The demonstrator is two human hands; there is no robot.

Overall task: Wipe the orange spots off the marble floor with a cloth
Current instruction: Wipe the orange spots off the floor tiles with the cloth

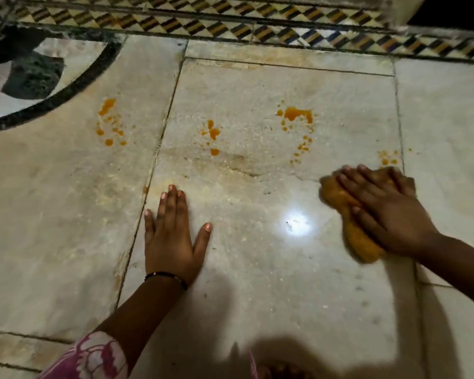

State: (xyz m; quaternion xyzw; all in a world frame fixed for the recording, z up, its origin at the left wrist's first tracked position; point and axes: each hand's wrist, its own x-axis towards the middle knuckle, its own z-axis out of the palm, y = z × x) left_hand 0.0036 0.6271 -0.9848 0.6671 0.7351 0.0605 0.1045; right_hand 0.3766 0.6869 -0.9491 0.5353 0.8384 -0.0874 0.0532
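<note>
- Cloth (pixel 350 214): orange-yellow, crumpled into a long wad, lying on the marble floor (pixel 257 269) near the right edge of the big central slab, pressed flat under a hand.
- Orange spots: four wet clusters in a row across the floor — left (pixel 108 121), middle (pixel 212 134), largest (pixel 296 114), and a faint one (pixel 389 157) just beyond the cloth.

Four clusters of orange spots (pixel 297 115), one cloth (pixel 350 225), two hands (pixel 170 236), one bracelet (pixel 166 276)
</note>
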